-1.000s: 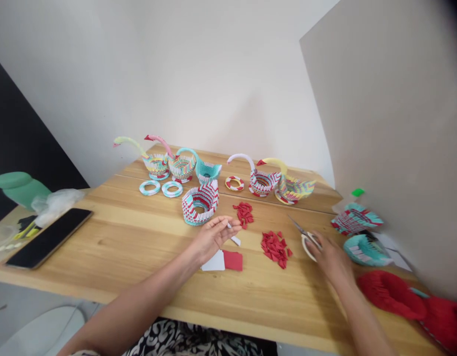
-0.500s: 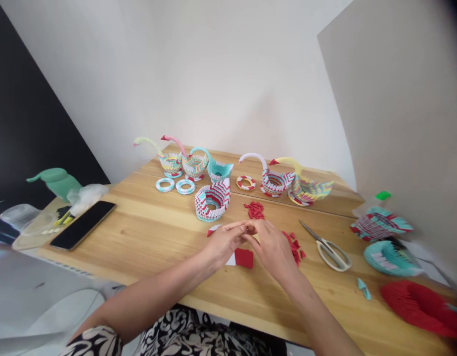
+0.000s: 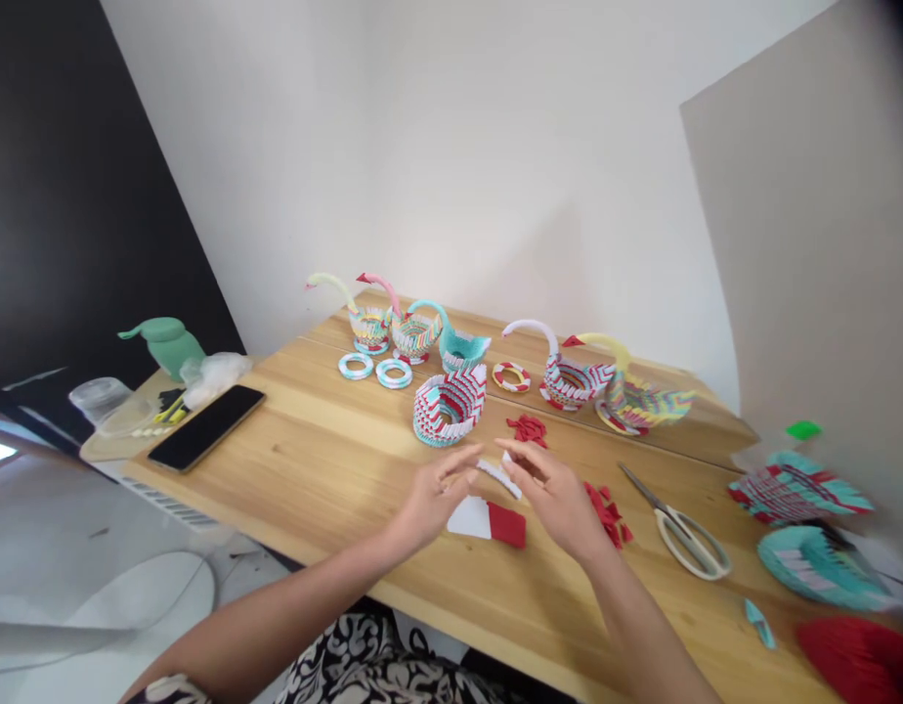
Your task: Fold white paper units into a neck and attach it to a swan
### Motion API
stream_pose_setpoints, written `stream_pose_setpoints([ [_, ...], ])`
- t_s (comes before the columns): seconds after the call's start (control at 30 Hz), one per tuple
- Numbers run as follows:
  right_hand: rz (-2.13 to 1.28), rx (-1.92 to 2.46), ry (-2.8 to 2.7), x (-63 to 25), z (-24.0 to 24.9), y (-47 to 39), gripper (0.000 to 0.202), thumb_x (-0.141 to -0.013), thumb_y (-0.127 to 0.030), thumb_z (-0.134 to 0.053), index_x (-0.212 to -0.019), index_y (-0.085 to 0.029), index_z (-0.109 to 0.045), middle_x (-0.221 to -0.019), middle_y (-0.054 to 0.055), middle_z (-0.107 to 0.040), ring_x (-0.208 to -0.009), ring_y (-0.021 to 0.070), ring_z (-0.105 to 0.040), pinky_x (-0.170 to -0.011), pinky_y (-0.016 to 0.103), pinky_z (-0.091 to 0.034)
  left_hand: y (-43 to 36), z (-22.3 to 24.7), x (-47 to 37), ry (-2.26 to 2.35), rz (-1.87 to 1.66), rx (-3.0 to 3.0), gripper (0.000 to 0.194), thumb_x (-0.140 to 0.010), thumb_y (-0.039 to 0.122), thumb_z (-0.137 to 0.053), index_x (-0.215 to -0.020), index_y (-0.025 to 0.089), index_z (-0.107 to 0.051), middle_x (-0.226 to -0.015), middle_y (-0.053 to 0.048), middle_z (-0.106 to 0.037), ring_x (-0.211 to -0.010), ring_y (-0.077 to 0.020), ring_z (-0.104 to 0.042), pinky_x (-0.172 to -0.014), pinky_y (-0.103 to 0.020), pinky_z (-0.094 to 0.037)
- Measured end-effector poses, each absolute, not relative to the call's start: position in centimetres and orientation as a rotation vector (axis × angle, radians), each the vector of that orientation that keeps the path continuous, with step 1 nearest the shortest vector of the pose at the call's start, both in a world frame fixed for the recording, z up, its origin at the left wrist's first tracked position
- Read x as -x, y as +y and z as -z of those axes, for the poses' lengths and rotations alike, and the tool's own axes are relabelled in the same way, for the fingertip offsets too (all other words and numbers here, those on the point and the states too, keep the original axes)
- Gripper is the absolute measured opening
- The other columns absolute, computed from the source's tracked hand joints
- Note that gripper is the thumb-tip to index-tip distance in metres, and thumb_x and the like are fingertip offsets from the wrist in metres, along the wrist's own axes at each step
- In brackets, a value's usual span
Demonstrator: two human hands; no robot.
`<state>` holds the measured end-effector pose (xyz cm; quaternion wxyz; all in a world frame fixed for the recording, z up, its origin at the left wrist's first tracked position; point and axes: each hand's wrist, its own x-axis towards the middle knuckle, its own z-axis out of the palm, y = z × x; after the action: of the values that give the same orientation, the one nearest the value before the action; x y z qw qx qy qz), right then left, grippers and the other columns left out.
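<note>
My left hand (image 3: 435, 496) is held above the table with its fingers apart and nothing visible in them. My right hand (image 3: 558, 497) faces it, thumb and index finger close together with a small white paper piece (image 3: 506, 460) at their tips. Between the hands is a narrow strip of white folded paper pieces (image 3: 498, 479), partly hidden by the fingers. Just below are flat white paper (image 3: 469, 518) and red paper (image 3: 508, 526), side by side. Loose red folded paper pieces lie in one pile (image 3: 529, 428) behind the hands and another pile (image 3: 608, 516) beside my right wrist.
A striped paper basket (image 3: 449, 411) stands behind the hands, with several paper swans (image 3: 569, 376) and paper rings (image 3: 394, 374) along the back. Scissors (image 3: 690, 541) and a teal paper body (image 3: 818, 567) lie right. A phone (image 3: 206, 427) and a green bottle (image 3: 171, 347) are left.
My hands, together at the fingertips before, have moved apart, exposing the white strip between them. The whole scene has shifted right in view as the head turned.
</note>
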<state>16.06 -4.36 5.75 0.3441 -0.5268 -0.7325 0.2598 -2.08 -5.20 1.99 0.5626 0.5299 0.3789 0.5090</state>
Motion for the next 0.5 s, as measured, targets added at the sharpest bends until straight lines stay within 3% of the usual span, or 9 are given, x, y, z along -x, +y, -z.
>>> stream_pose_setpoints([
  [0.2,-0.88,1.403,-1.572,-18.6,-4.7,-3.5,0.033,-0.079,-0.043,-0.061,-0.101,-0.019,-0.066,-0.076,0.003,-0.067,-0.071,0.0168,-0.06,-0.072,0.031,-0.047,-5.3,-1.4,6.4,1.046,-1.298,-1.301,0.023,-0.082,0.029,-0.061,-0.099,0.017,-0.072,-0.107,-0.009,-0.07,-0.103,-0.0233,-0.061,-0.094,-0.034,-0.045],
  [0.5,-1.046,1.399,-1.296,-20.3,-2.5,-3.7,0.036,-0.068,-0.043,-0.074,-0.095,-0.019,-0.067,-0.085,0.004,-0.069,-0.073,0.0142,-0.06,-0.074,0.029,-0.047,-6.6,1.4,7.8,1.069,-1.205,-1.446,0.022,-0.086,0.03,-0.057,-0.098,0.02,-0.072,-0.105,-0.007,-0.071,-0.1,-0.0207,-0.063,-0.092,-0.03,-0.045],
])
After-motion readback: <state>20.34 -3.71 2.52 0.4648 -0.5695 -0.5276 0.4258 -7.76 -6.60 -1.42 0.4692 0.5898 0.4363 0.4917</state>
